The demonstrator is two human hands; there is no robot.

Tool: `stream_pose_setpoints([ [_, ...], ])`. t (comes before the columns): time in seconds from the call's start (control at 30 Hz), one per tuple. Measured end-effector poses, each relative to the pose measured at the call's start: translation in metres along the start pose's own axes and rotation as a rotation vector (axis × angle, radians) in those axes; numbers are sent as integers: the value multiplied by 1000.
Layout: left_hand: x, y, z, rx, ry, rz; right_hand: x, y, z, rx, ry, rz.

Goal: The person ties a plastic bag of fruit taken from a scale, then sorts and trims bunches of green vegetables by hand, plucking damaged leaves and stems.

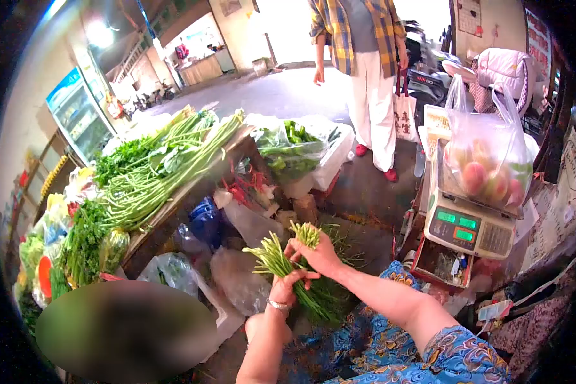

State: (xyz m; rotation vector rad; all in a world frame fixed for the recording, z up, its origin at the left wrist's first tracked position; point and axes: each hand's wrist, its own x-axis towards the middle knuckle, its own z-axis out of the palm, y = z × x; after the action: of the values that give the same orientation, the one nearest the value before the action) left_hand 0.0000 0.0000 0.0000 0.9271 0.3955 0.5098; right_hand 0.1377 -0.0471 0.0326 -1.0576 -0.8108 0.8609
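One larger bundle of green stems (267, 255) is gripped by the left hand (286, 290), and a smaller bundle (306, 235) by the right hand (321, 254) just beside it, both before the wearer's patterned garment (403, 365). Long green vegetables (153, 189) lie on the tabletop (191, 190) at left; a scale (473, 229) bearing bagged fruit (480, 176) stands at right.

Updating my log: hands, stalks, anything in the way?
Left hand holding one bunch of green stalks. Right hand holding another bunch. Nothing visibly blocking either.
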Motion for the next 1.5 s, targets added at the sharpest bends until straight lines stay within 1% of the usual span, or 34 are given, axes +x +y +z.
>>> stream_pose_setpoints([
  [0.03, 3, -2, -3, -22, 12, -45, 1, 3, 7, -30, 55, -22],
  [0.07, 7, -2, -8, 103, -59, -102, 2, 5, 12, -125, 161, -155],
  [0.1, -8, -5, 0, 74, -48, -118, -12, 0, 13, -140, 160, -123],
  [0.17, -6, 3, 6, 67, -5, -75, -6, -1, 12, 14, 82, -31],
  [0.2, -1, -2, 6, 97, -29, -82, -6, -1, 10, 6, 80, -30],
  [0.23, -2, -6, 5, 92, -27, -86, -10, 1, 11, 72, 107, 3],
  [0.3, 0, -11, 1, 149, -90, -52, -11, 2, 14, 204, 161, 57],
  [0.37, 3, -12, -3, 216, -110, -76, -12, 1, 16, 258, 164, 14],
  [0.43, 0, -3, 14, 192, 21, -7, -15, -6, 15, 283, 92, 41],
  [0.47, 1, -6, 10, 221, 48, -19, -14, 2, 14, 277, 104, 47],
  [0.5, 1, -5, 12, 240, 33, -12, -18, -8, 16, 288, 104, 55],
  [0.57, -2, -1, 20, 205, 94, 3, -19, -8, 14, 214, 100, 38],
  [0.6, -1, -4, 17, 220, 106, -3, -21, -10, 13, 227, 112, 76],
  [0.63, 3, -7, 10, 256, 58, 4, -19, -5, 9, 254, 52, 63],
  [0.7, 6, -11, 3, 286, 132, -53, -18, -2, 5, 174, -30, -8],
  [0.73, 4, -8, 13, 261, 151, 0, -18, -2, 2, 188, -72, -24],
  [0.77, 5, -7, 7, 249, 67, 4, -17, -2, -1, 204, -120, -40],
  [0.8, 4, -5, 14, 269, 117, -2, -17, -4, -6, 150, -163, -62],
  [0.83, 1, 1, 21, 290, 171, -3, -17, -5, -9, 147, -150, -70],
  [0.9, 4, 9, 23, 286, 163, -1, -18, -9, -13, 206, -178, -110],
  [0.93, 5, 9, 21, 292, 251, 24, -21, -14, -19, 33, -139, -74],
  [0.97, 5, 10, 15, 299, 339, 51, -20, -17, -23, 33, -133, -74],
  [1.0, 9, 5, -8, 190, 317, 24, -19, -18, -27, -94, -108, -45],
  [1.03, 5, 11, -2, 123, 383, 50, -18, -16, -31, -223, -82, -16],
  [1.07, 9, 8, -17, 101, 389, 37, -11, -1, -34, -295, 66, -150],
  [1.1, 10, 12, -20, 78, 395, 25, -6, -4, -38, -244, 90, -106],
  [1.13, 7, 17, -13, 115, 432, 77, -7, -6, -41, -233, 124, -126],
  [1.2, 13, 10, -36, 89, 412, 75, -6, -22, -48, -227, 167, -157],
  [1.27, 14, 9, -41, 62, 386, 46, -13, -48, -50, -277, 176, -242],
  [1.3, 13, 8, -40, 62, 379, 40, -18, -63, -52, -280, 185, -242],
  [1.37, 12, 7, -39, 58, 361, 52, -28, -99, -57, -715, 309, -618],
  [1.43, 11, 10, -35, 73, 353, 53, -43, -151, -68, -1159, 488, -831],
  [1.5, 11, 10, -40, 82, 324, 28, -48, -191, -102, -1296, 571, -869],
])
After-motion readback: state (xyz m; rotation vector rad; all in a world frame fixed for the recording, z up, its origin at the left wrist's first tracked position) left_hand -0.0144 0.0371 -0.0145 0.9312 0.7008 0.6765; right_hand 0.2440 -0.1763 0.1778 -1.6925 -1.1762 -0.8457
